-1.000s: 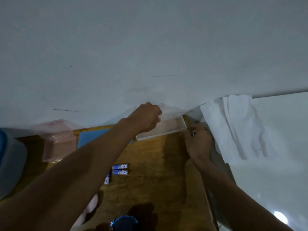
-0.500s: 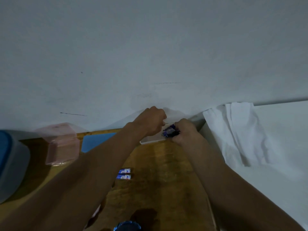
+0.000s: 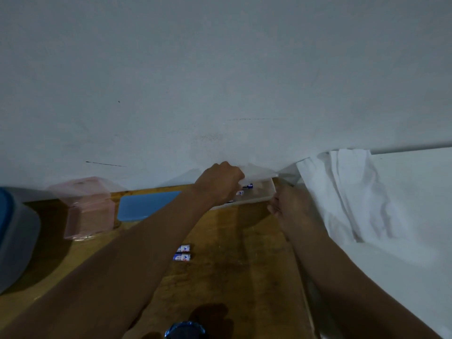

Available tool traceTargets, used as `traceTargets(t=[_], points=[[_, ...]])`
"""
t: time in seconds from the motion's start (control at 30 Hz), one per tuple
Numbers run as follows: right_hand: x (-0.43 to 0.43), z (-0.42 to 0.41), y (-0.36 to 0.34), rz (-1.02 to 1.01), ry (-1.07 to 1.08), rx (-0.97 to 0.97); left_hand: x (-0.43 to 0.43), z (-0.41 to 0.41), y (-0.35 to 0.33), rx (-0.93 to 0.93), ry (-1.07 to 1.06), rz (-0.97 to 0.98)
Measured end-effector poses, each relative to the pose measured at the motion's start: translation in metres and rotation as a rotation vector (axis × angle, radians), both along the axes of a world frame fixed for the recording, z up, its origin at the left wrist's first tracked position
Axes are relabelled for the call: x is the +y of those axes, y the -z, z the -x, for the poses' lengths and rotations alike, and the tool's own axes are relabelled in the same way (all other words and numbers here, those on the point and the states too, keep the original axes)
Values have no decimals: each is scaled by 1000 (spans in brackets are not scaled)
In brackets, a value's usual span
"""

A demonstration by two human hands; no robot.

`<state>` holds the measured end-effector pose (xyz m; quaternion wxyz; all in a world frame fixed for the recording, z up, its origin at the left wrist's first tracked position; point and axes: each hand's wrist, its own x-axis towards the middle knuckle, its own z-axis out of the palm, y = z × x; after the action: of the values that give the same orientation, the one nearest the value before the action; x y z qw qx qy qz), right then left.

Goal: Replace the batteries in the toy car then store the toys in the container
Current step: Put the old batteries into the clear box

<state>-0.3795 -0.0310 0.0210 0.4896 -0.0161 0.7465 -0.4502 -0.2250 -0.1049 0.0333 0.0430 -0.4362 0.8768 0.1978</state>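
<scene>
The left hand [image 3: 220,183] is pinching the clear lid [image 3: 259,172] of the box [image 3: 254,198] at the desk's [image 3: 232,272] far right corner, holding it tilted up. The right hand [image 3: 287,206] is lying just beside the box's right end; whether its fingers are closed I cannot tell. 2 batteries [image 3: 183,252] are lying mid-desk, long axes running left-right, nearer the left forearm. A blue toy [image 3: 185,330], likely the car, is sitting at the near edge, well behind both hands.
</scene>
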Motion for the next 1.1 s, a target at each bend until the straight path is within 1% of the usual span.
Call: traceTargets(t=[0.1,0.23,0.33,0.43,0.53,0.67,0.93,1.03,1.1], points=[[4,5,4,33,-105,184,11,-2,6,49,14,11],[4,4,7,66,-216,301,24,-6,17,62,31,63],[3,6,12,11,-254,358,33,-8,25,24,55,105],[5,8,17,0,-254,387,39,-13,30,45,-8,142],[3,9,19,9,-250,405,41,-23,34,118,-98,120],[1,8,24,17,-225,388,42,-34,38,224,-97,88],[1,7,32,35,-240,418,43,-37,47,221,-63,152],[2,7,31,31,-293,456,43,-35,47,210,-31,168],[4,7,29,26,-347,482,44,-34,45,200,-58,142]])
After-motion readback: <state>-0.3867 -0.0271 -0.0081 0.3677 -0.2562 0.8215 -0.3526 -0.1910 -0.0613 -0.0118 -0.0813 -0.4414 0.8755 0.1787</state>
